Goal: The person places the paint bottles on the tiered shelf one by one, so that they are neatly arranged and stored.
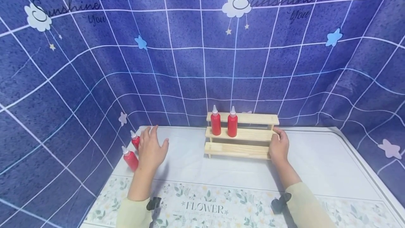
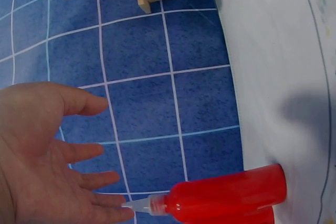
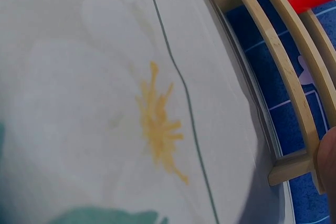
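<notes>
A three-tier wooden display rack point(image 1: 240, 147) stands near the back of the table. Two red squeeze bottles with clear pointed caps stand on its middle tier, the left bottle point(image 1: 216, 124) a short way from the right bottle point(image 1: 232, 126). At the rack's right end, my right hand point(image 1: 279, 149) holds the ends of the tiers; the right wrist view shows only a sliver of it. My left hand point(image 1: 152, 150) is spread with nothing in it. Beside it stand two more red bottles, the nearer bottle point(image 1: 130, 158) and the farther bottle point(image 1: 135, 140), partly covered by the hand.
A white tablecloth point(image 1: 183, 150) covers the table, with a floral band and the word FLOWER along the front. Blue grid-patterned curtains point(image 1: 190, 62) hang behind and at both sides. Dark straps point(image 1: 281, 203) sit at the wrists over pale sleeves.
</notes>
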Motion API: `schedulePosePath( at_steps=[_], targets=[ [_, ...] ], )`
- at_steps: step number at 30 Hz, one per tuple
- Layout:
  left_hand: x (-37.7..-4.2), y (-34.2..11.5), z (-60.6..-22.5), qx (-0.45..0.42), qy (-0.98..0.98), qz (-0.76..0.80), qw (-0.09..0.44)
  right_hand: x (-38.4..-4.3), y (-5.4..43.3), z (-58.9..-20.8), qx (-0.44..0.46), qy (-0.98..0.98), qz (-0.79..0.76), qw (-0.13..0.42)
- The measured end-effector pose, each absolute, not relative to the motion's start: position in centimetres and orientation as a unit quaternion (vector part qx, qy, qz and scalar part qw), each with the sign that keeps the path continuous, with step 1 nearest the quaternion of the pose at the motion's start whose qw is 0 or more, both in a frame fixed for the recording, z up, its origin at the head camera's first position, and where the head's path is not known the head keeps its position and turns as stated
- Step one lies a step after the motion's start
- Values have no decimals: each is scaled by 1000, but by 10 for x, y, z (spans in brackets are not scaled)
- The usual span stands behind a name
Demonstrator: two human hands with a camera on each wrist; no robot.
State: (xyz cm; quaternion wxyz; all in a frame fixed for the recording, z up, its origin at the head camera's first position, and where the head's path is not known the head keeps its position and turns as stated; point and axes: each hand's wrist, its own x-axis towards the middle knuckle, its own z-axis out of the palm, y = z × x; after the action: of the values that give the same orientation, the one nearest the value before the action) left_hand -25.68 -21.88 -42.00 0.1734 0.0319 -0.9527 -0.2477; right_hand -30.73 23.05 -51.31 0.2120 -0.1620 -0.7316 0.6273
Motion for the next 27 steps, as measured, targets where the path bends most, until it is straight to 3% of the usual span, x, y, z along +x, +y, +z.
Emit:
schedulePosePath(
  at_steps=[12,27],
  targets=[
    [-264,-222,-432,39,-944,-255,205,-307,231,-513,-164,-728,630,214],
    [-282,-226,-456,48,-879,-338,334,-308,232,-512,-165,-732,624,218]
  ],
)
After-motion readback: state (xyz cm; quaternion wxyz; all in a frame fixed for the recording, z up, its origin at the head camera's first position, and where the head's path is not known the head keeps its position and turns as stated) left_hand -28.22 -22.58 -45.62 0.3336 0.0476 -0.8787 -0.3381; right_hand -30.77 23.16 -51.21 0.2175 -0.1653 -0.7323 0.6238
